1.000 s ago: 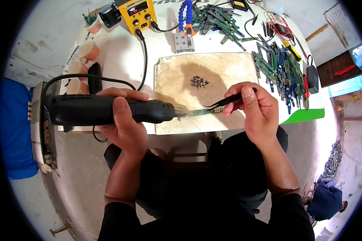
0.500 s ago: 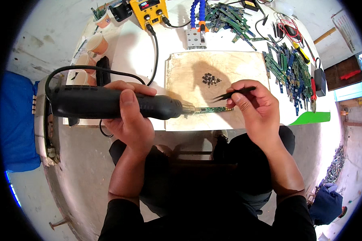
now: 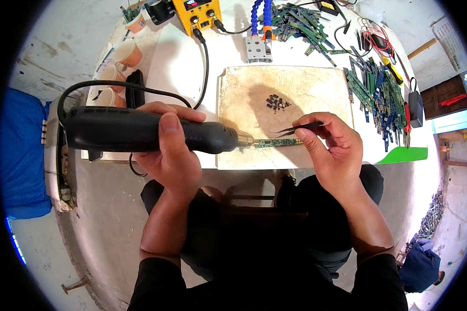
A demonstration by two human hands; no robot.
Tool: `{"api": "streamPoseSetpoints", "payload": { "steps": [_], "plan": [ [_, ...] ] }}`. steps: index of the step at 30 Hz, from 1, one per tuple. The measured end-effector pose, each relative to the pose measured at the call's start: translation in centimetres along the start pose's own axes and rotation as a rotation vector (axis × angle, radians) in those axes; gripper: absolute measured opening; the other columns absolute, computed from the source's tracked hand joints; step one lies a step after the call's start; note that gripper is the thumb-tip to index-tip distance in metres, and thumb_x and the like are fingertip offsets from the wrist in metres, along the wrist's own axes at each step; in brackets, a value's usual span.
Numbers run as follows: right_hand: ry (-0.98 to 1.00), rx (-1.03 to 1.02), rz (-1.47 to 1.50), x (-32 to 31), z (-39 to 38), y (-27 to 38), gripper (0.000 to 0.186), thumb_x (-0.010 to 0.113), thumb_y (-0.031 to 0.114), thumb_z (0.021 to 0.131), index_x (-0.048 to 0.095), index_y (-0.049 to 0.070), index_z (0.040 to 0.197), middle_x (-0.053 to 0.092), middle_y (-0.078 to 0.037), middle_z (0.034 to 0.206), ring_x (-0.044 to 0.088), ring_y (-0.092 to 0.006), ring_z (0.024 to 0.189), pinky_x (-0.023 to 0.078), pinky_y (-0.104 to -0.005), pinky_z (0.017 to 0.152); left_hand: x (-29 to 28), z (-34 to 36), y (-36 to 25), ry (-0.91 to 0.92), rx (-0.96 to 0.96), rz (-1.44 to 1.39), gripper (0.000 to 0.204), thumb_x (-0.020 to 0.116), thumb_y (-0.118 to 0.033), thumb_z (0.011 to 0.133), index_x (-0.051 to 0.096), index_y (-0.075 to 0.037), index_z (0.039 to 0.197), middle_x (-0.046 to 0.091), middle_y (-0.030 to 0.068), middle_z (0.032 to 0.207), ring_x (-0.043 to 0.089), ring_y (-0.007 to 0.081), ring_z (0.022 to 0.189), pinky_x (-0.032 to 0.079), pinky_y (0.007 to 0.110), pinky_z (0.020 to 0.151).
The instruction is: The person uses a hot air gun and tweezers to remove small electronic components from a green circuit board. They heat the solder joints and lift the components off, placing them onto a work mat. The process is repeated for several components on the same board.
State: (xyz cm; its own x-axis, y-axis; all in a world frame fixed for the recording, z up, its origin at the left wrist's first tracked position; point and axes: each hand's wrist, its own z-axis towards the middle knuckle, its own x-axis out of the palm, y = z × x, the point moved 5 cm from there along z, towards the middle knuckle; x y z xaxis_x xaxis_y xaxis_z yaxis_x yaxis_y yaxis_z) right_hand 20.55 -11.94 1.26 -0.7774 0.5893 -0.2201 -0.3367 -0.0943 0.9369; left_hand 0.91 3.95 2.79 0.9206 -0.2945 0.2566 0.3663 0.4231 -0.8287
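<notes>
My left hand [image 3: 170,147] is wrapped round a black hot air gun [image 3: 114,129], held level with its metal nozzle pointing right. The nozzle's tip is at the left end of a narrow green circuit board strip [image 3: 279,143], which lies near the front edge of a stained tan board [image 3: 238,85]. Between the thumb and fingers of my right hand [image 3: 333,147] are black tweezers [image 3: 307,127], their points aimed left just above the strip. Beyond the tweezers, a small heap of black chips [image 3: 278,102] rests on the tan board.
A yellow soldering station [image 3: 198,15] stands at the back, its cable running to the hot air gun. Piles of circuit board strips [image 3: 376,96] lie right and far back. A metal block [image 3: 258,49] with blue flexible hoses is behind the board. Paper cups [image 3: 128,53] line the left side.
The tweezers in my right hand have come down slightly, closer to the circuit board strip. My left hand keeps the hot air gun almost still. The whole view has shifted slightly.
</notes>
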Motion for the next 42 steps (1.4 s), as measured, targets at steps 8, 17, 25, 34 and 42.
{"api": "streamPoseSetpoints", "payload": {
  "steps": [8, 17, 25, 34, 42],
  "plan": [
    [0.005, -0.079, -0.003, 0.0, 0.2, 0.3, 0.011, 0.068, -0.002, 0.090, 0.066, -0.003, 0.100, 0.068, -0.012, 0.093, 0.067, -0.0152, 0.083, 0.055, -0.0267, 0.076, 0.3, -0.1, 0.3, 0.041, -0.036, -0.018, 0.018, 0.059, -0.016, 0.098, 0.052, -0.001, 0.103, 0.069, 0.0134, 0.079, 0.064, 0.0146, 0.073, 0.050, 0.027, 0.076],
    [0.003, -0.074, -0.033, -0.1, 0.2, 0.1, 0.013, 0.070, -0.003, 0.089, 0.067, -0.004, 0.101, 0.069, -0.012, 0.095, 0.068, -0.0152, 0.085, 0.056, -0.0265, 0.077, 0.2, -0.1, 0.2, 0.061, -0.018, -0.041, 0.017, 0.059, -0.015, 0.098, 0.052, 0.000, 0.103, 0.068, 0.0126, 0.080, 0.064, 0.0146, 0.075, 0.050, 0.027, 0.079],
    [0.013, -0.096, -0.059, -0.2, 0.7, 0.3, 0.014, 0.070, -0.003, 0.088, 0.065, -0.003, 0.101, 0.069, -0.011, 0.094, 0.068, -0.0153, 0.086, 0.054, -0.0264, 0.078, 0.6, 0.0, -0.1, 0.056, -0.019, -0.047, 0.014, 0.058, -0.014, 0.098, 0.053, -0.001, 0.100, 0.068, 0.0113, 0.080, 0.063, 0.0138, 0.075, 0.049, 0.027, 0.079],
    [0.040, -0.191, -0.115, 0.4, 5.5, 3.7, 0.012, 0.068, 0.001, 0.090, 0.066, -0.001, 0.102, 0.071, -0.009, 0.084, 0.068, -0.0124, 0.077, 0.053, -0.0255, 0.073, 0.7, -0.2, -0.1, 0.042, -0.036, -0.047, 0.010, 0.057, -0.009, 0.097, 0.053, 0.000, 0.100, 0.067, 0.0104, 0.078, 0.063, 0.0135, 0.074, 0.050, 0.027, 0.075],
    [0.078, -0.116, -0.120, 0.7, 3.6, 1.6, 0.015, 0.073, 0.000, 0.086, 0.071, -0.001, 0.100, 0.072, -0.011, 0.092, 0.070, -0.0155, 0.081, 0.054, -0.0262, 0.074, 0.6, -0.3, 0.2, 0.056, -0.034, -0.077, 0.012, 0.059, -0.009, 0.097, 0.053, 0.001, 0.100, 0.066, 0.0103, 0.081, 0.066, 0.0146, 0.076, 0.052, 0.027, 0.074]
  ]
}}
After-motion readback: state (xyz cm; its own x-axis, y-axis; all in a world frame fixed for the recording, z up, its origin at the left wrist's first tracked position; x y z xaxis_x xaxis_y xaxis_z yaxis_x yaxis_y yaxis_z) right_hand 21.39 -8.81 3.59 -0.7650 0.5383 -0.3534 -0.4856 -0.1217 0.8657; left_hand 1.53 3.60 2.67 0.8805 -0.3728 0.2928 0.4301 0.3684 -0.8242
